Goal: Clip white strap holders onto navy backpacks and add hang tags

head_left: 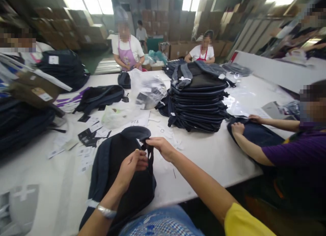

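Observation:
A dark navy and black backpack [134, 191] lies on the table right in front of me, its padded shoulder strap [136, 131] lifted up in a curve. My right hand [161, 147] pinches that strap at its end, where a small dark buckle or webbing joins it. Just left of there, my left hand [132, 163] is curled with its fingers together at the webbing [150, 157]; what sits between those fingers is hidden. A loose length of black webbing hangs down between the two hands. My left wrist wears a silver watch or bracelet.
A tall stack of dark backpacks [197, 105] stands ahead to the right. Paper tags [88, 137] and clear plastic bags [149, 88] lie on the white table [188, 176]. At right, a co-worker in a purple sleeve [287, 147] handles another dark bag. More people work across the table.

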### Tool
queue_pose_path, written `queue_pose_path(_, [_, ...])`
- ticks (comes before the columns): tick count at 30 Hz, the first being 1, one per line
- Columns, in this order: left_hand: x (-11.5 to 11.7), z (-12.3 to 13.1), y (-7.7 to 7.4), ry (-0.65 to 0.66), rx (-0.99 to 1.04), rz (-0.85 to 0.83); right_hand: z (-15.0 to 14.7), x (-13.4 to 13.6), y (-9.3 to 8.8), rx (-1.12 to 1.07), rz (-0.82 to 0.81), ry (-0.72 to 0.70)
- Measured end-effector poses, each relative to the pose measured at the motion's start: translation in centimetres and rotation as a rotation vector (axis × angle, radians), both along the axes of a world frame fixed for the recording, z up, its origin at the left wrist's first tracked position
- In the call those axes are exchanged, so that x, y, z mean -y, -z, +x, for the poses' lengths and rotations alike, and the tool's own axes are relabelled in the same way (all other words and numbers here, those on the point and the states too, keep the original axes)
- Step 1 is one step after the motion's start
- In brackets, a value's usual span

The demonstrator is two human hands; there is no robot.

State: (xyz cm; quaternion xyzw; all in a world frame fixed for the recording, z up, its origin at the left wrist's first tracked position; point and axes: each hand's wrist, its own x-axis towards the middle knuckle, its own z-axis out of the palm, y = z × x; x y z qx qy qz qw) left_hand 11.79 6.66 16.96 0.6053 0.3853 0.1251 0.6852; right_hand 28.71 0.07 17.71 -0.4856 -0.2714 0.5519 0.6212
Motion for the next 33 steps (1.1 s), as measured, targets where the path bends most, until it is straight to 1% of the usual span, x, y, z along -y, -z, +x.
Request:
queue_pose_path(1, [0.0,-0.1,-0.3,-0.024,0.030,-0.038,-0.3,-1.1,-0.4,0.012,0.004,-0.025])
queue_pose_path(2, [0.1,-0.2,-0.5,-0.051,0.048,-0.009,-0.6,-2.1,-0.8,0.044,0.009,-0.046])
queue_pose_path(4, [0.2,-0.3,-0.9,-0.120,0.062,0.131,-1.1,-3.9,-1.7,0.117,0.033,-0.080])
queue_pose_path(6, [0.0,-0.5,-1.5,-0.206,0.080,0.199,-1.1,-5.7,-2.6,0.196,0.068,-0.102])
queue_pose_path(8, [-0.5,-1.0,-2.2,-0.282,0.109,0.196,-0.8,-7.4,-3.6,0.262,0.102,-0.137])
queue_pose_path(10, [-1.5,-1.7,-2.8,-0.317,0.115,0.231,-0.6,-8.8,-4.3,0.306,0.122,-0.169])
queue_pose_path(12, [-2.5,-2.4,-3.0,-0.315,0.066,0.343,-0.5,-10.0,-4.7,0.274,0.141,-0.195])
queue_pose_path(14, [-3.4,-2.7,-3.0,-0.324,-0.001,0.463,-0.7,-10.7,-4.6,0.174,0.128,-0.229])
queue_pose_path(15, [-3.6,-2.8,-3.0,-0.327,-0.006,0.479,-0.9,-10.9,-4.5,0.114,0.124,-0.237])
queue_pose_path(16, [-3.7,-2.7,-2.9,-0.323,0.023,0.440,-1.1,-11.1,-4.2,0.061,0.127,-0.237])
queue_pose_path(17, [-3.6,-2.7,-2.9,-0.308,0.089,0.346,-1.2,-11.2,-4.0,0.020,0.139,-0.226])
queue_pose_path(19, [-2.9,-2.6,-2.9,-0.250,0.261,0.081,-1.3,-11.3,-3.5,-0.038,0.176,-0.198])
queue_pose_path(20, [-2.5,-2.6,-2.9,-0.220,0.322,-0.016,-1.2,-11.3,-3.4,-0.063,0.180,-0.197])
queue_pose_path(21, [-2.1,-2.8,-3.1,-0.197,0.352,-0.059,-1.1,-11.3,-3.3,-0.084,0.162,-0.204])
queue_pose_path(22, [-1.8,-3.1,-3.2,-0.180,0.352,-0.051,-0.9,-11.2,-3.3,-0.098,0.129,-0.218])
queue_pose_path(24, [-1.7,-4.0,-3.5,-0.177,0.303,0.050,-0.6,-10.9,-3.4,-0.104,0.059,-0.244])
queue_pose_path(27, [-2.5,-5.6,-3.9,-0.196,0.162,0.253,-0.4,-10.3,-3.7,-0.082,0.000,-0.264])
queue_pose_path(28, [-2.9,-6.1,-3.8,-0.197,0.078,0.356,-0.4,-10.2,-3.7,-0.076,0.003,-0.266])
queue_pose_path(30, [-3.8,-6.8,-3.5,-0.221,-0.146,0.641,-0.4,-9.9,-3.6,-0.080,0.037,-0.259])
queue_pose_path(32, [-4.6,-6.9,-2.9,-0.290,-0.334,0.937,-0.6,-9.7,-3.3,-0.112,0.074,-0.260])
queue_pose_path(33, [-4.9,-6.8,-2.6,-0.329,-0.386,1.048,-0.8,-9.5,-3.1,-0.126,0.087,-0.262])
